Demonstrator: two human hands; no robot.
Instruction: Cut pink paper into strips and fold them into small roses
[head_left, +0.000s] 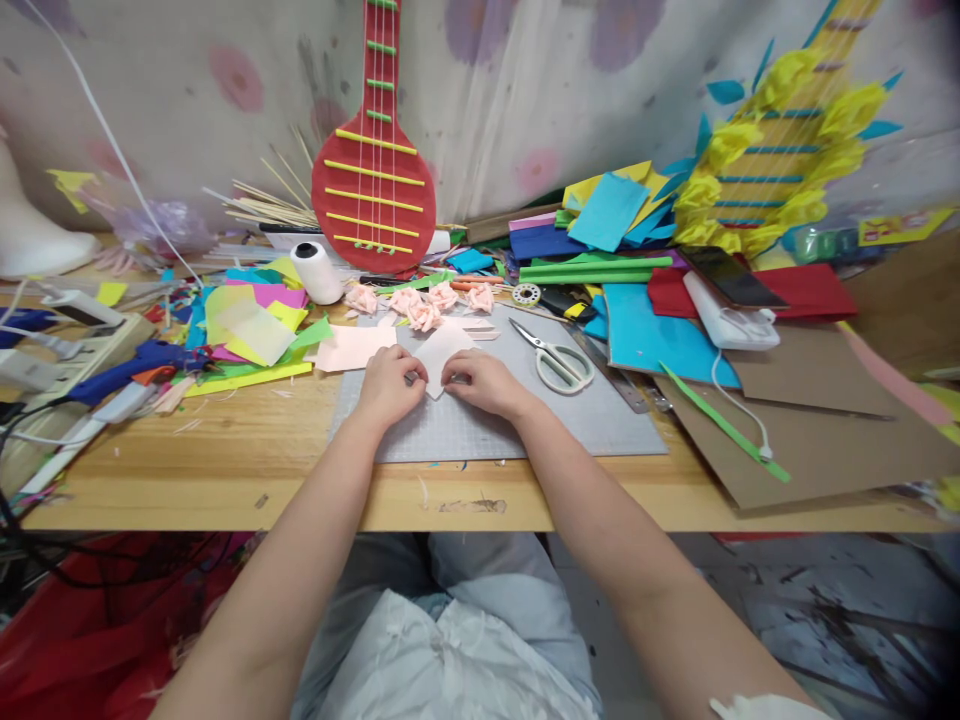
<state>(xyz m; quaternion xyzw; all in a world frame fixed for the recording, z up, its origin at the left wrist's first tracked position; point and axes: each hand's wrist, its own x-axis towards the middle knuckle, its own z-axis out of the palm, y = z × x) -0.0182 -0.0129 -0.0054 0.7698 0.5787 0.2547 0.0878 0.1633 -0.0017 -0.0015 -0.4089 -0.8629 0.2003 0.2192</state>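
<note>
A pale pink square of paper (pixel 442 352) lies turned like a diamond on the grey cutting mat (pixel 592 430), one corner pointing toward me. My left hand (pixel 394 385) pinches its left side near that corner. On the right side, my right hand (pixel 480 380) grips the paper with curled fingers. Left of it rests a larger pink sheet (pixel 352 348), partly behind my left hand. Several pink paper roses (pixel 424 312) sit just beyond the paper. A pair of scissors (pixel 562 365) with pale handles lies to the right, blades pointing away to the left.
A red paper lute (pixel 375 200) leans at the back beside a white thread spool (pixel 316 272). Coloured paper scraps (pixel 251 325) and a blue glue gun (pixel 135 370) crowd the left. Blue card (pixel 667 335), brown cardboard (pixel 810 430) and a phone (pixel 731 277) fill the right.
</note>
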